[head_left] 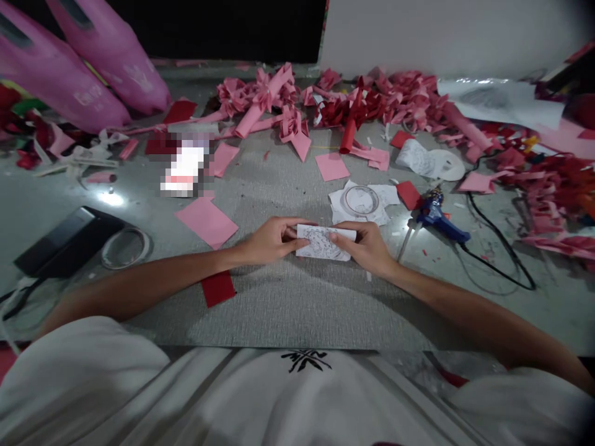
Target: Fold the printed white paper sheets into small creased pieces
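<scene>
A small white paper with a black printed pattern (320, 243) is held between both hands just above the grey table mat (288, 303). My left hand (272, 240) pinches its left edge, fingers curled round it. On the right edge, my right hand (367, 248) grips with the thumb on top. More printed white paper scraps (362, 203) lie just beyond the hands.
A blue glue gun (437, 215) with a black cord (502, 248) lies to the right. Pink paper squares (207, 221) and a red one (218, 288) lie to the left. Heaps of pink and red folded paper (353, 102) line the back. A black box (65, 240) and a tape ring (125, 246) sit far left.
</scene>
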Demonstrator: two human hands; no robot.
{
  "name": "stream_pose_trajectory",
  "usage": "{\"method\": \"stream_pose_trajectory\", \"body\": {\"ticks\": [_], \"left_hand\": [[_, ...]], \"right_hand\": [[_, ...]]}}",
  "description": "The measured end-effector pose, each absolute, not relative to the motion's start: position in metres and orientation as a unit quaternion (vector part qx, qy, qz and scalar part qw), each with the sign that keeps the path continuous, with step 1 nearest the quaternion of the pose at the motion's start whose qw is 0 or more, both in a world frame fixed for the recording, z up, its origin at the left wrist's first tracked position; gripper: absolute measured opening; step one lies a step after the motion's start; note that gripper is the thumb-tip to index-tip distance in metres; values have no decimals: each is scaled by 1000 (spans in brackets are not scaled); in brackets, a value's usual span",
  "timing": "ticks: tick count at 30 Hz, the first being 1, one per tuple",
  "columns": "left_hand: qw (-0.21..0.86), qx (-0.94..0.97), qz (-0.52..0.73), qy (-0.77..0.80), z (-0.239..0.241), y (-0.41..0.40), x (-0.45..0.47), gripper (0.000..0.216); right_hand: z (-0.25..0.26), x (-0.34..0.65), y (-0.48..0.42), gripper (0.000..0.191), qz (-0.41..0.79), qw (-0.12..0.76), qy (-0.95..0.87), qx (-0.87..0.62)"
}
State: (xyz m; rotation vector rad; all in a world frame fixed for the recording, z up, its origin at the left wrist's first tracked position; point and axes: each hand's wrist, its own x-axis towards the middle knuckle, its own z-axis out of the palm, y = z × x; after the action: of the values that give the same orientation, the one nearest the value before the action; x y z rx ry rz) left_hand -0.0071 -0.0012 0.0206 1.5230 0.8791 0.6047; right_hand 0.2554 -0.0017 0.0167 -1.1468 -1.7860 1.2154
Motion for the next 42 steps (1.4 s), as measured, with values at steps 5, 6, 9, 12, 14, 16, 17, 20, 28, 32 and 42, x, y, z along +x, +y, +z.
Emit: {"method": "stream_pose_trajectory", "body": {"ticks": [5,6,9,12,14,16,17,20,28,32,42], "left_hand": [[618,656,249,355,16,-6,-2,49],[617,657,249,355,16,-7,0,48],[618,659,249,351,17,-10,3,42],[617,662,246,347,19,-11,3,40],[611,665,242,355,21,-11,4,38],[594,673,238,371,22,-11,6,35],[578,680,240,381,23,-11,8,32],[500,721,267,399,23,-11,13,41],[452,698,349,432,12,-2,-1,55],[450,706,349,421,13,-3,0,55],[431,692,370,446,11,-6,8,52]], "right_hand": [[22,253,0,31,496,351,-677,-415],[23,253,0,30,500,350,-679,-407],[25,252,2,25,498,340,-688,-404],[25,252,2,24,499,341,-680,-415],[25,250,1,24,493,346,-679,-420],[26,248,-3,23,484,347,-685,-419],[27,247,-5,22,480,344,-690,-418],[28,243,-9,22,471,327,-704,-418],[33,286,27,21,408,336,-694,-489],[40,289,29,25,377,393,-669,-506],[44,282,31,42,373,315,-737,-468]]}}
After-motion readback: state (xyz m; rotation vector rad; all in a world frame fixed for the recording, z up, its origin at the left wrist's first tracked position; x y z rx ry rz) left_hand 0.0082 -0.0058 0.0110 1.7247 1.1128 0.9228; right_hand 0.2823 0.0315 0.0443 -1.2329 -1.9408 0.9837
